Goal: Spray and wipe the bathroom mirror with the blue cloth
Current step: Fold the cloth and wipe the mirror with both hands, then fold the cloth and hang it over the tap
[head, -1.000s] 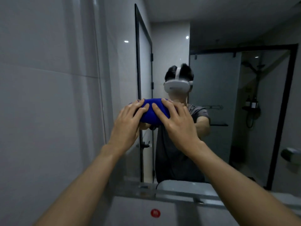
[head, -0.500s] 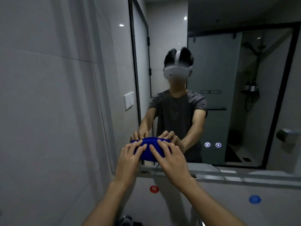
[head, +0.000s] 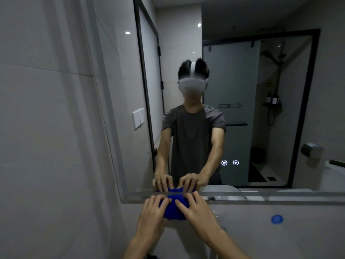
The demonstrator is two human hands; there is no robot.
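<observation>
The blue cloth (head: 172,208) is bunched under both my hands, at and just below the bottom edge of the bathroom mirror (head: 242,90). My left hand (head: 152,212) presses on its left side with fingers spread and straight. On its right side my right hand (head: 196,210) presses the same way. The mirror shows a person in a grey T-shirt with a headset, and both hands on the cloth. No spray bottle is in view.
Grey tiled wall (head: 46,128) fills the left. Two lit touch icons (head: 230,163) glow low on the mirror. Below the mirror is a white wall surface with a blue round sticker (head: 277,219). A shower cabin and paper holder appear only as reflections.
Both hands have slid the cloth straight down the mirror, from head height of the reflection to the mirror's bottom edge and slightly past it.
</observation>
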